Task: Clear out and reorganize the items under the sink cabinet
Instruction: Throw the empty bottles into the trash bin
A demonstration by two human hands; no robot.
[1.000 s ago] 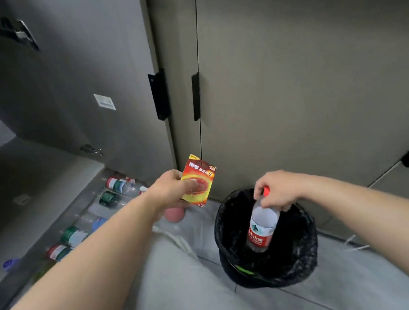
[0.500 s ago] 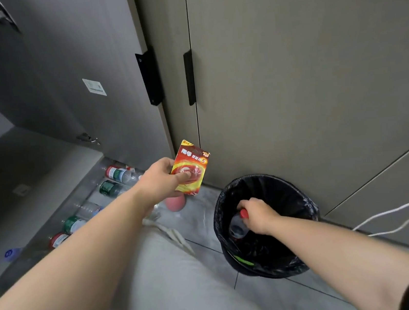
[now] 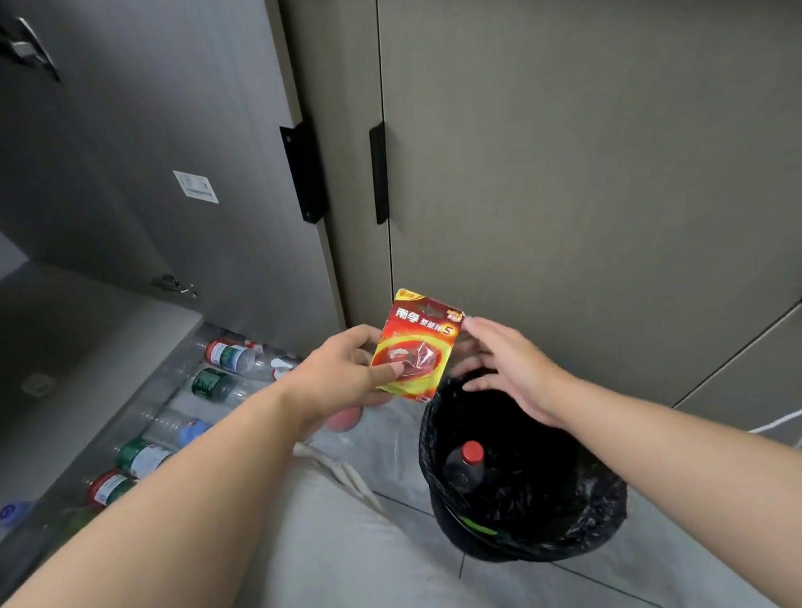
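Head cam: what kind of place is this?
Probably a home kitchen, at floor level. Handled base cabinet doors under a pale countertop edge, a black-lined trash bin on grey floor tiles, and plastic bottles lying along the open cabinet's foot.

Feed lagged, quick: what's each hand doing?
Left hand: closed on the red-yellow blister pack.
Right hand: open, fingers at the pack's edge, not gripping.

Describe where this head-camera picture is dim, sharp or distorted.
Head view: open cabinet interior is dim and shadowed; red-and-yellow card packet is lit and sharp; grey cabinet doors lean and bow from wide-angle distortion; black bag-lined bin swallows detail.
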